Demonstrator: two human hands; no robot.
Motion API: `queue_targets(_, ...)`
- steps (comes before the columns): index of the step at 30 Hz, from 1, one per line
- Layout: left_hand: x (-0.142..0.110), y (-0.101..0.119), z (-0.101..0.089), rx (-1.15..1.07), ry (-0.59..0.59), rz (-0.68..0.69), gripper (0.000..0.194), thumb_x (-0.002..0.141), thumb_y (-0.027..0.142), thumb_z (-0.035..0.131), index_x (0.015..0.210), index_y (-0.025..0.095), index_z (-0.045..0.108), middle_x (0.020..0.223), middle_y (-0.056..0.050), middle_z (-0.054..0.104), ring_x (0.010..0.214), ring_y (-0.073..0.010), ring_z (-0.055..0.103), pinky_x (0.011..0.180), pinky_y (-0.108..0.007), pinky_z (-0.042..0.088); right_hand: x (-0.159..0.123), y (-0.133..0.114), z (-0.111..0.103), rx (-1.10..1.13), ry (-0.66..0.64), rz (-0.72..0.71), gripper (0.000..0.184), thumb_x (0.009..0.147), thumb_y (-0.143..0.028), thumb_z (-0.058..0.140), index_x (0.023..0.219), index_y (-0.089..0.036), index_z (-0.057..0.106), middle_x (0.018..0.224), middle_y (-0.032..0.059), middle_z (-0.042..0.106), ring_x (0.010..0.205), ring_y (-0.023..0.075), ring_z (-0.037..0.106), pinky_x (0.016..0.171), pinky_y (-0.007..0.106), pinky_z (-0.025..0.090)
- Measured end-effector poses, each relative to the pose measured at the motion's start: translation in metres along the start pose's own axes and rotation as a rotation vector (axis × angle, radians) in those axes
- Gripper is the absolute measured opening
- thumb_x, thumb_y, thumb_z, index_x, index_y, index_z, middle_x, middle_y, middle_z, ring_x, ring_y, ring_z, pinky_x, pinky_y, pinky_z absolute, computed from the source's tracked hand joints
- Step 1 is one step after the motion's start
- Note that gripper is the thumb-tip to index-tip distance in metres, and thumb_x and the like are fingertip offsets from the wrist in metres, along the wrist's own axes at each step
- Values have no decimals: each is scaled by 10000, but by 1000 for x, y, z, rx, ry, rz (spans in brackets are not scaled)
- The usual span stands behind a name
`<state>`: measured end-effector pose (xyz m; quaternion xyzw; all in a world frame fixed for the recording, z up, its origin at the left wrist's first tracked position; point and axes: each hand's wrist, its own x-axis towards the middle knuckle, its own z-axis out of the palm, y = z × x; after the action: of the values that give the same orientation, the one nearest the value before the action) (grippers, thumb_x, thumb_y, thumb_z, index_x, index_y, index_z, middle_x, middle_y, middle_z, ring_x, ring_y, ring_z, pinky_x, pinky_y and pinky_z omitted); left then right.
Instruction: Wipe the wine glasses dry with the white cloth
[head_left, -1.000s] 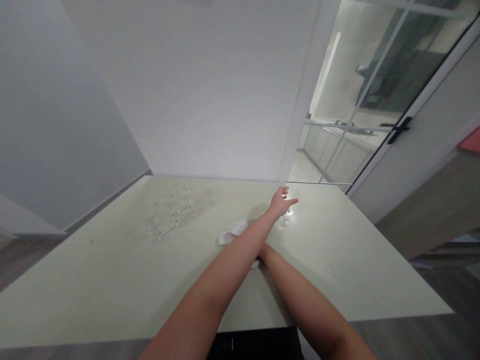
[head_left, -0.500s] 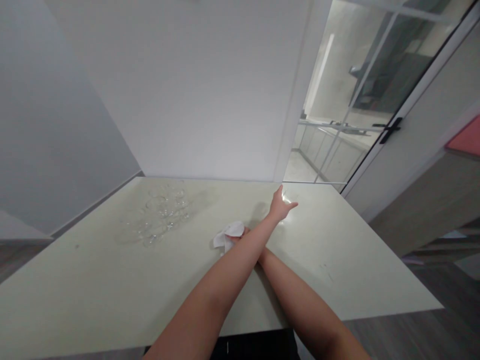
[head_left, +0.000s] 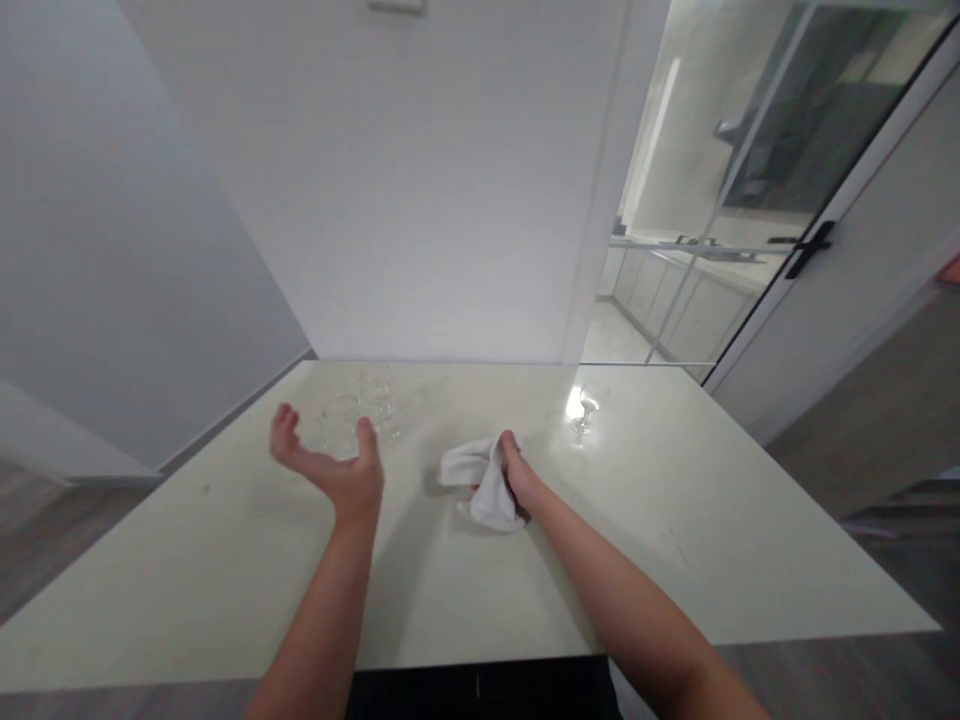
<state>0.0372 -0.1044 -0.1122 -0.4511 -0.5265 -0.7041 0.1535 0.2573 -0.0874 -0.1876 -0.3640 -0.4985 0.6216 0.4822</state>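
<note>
My L hand (head_left: 346, 482), left of ctr: empty, fingers wide, prob. to miss glasses (head_left: 381, 404) beyond. R hand (head_left: 519, 482), mid-frame: clenches cloth (head_left: 493, 497), bunched prob. for grip. Lone glass (head_left: 586, 408) further right, prob. vs knocks.

White cloth (head_left: 491, 497) crumpled, central; clear glasses (head_left: 382, 408) clustered left; stemmed glass (head_left: 584, 418) right.

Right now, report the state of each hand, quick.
Left hand: open, fingers spread, nothing visibly held, by the clear glasses.
Right hand: closed on the white cloth.
</note>
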Motion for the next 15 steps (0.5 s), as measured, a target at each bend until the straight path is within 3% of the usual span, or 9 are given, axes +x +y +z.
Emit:
queue_targets(3,7,-44,-11,114,85,-88,871,670,307,745,1364,140,246,1424,-160,325,1376,-256,294,1180,-445,163,-2,-11,0,184,-14,26,904,784,-833,81,919,-165,675,861,135,712,1014,262,653,891,439,515)
queue_targets(8,-1,-79,-6,171,99,-406,958,588,420,817,1317,144,260,1381,-151,345,1311,-262,352,1153,-415,236,-5,-24,-11,185,113,-74,830,809,-801,127,915,-195,684,890,122,721,1073,273,630,906,445,499)
queue_targets(11,-4,-88,0,199,89,-492,1003,521,436,852,1287,92,303,1337,-172,373,1267,-281,386,1125,-410,271,-4,-22,-14,190,105,-34,678,815,-745,282,884,-199,677,865,102,722,1038,276,641,898,443,504)
queue_targets(15,-5,-92,1,188,3,-533,839,549,421,839,1187,114,390,1231,-116,443,1196,-276,440,1078,-434,315,-2,-15,-11,295,134,53,348,728,-503,495,784,-204,663,774,73,716,987,287,655,875,433,525)
